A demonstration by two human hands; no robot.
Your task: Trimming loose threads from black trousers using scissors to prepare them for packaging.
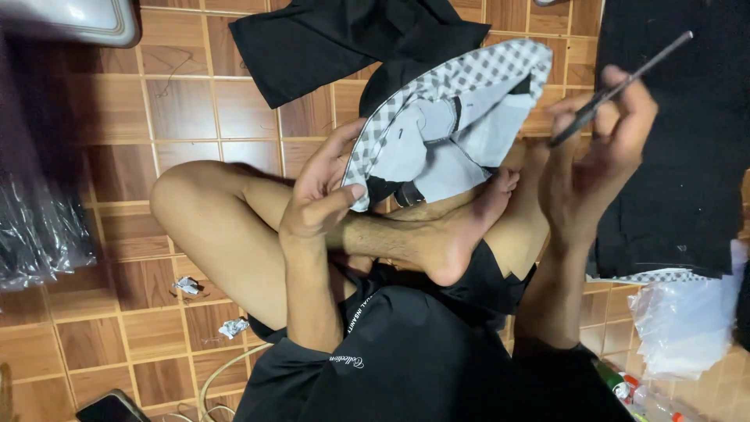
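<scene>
I sit cross-legged on a tiled floor. My left hand [324, 191] pinches the edge of a garment piece [453, 109] with a black-and-white checked band and a grey inner lining, lying over my legs and bare foot [461, 234]. My right hand [598, 160] is raised to the right of it, closed around a pair of dark scissors [621, 86] whose thin blades point up and to the right, apart from the fabric.
Black fabric [344, 35] lies on the floor ahead, and a large black cloth [687, 133] covers the right side. Clear plastic bags sit at right [683, 320] and left [35, 234]. Small scraps [187, 285], a cable [219, 375] and a phone [109, 408] lie near my knee.
</scene>
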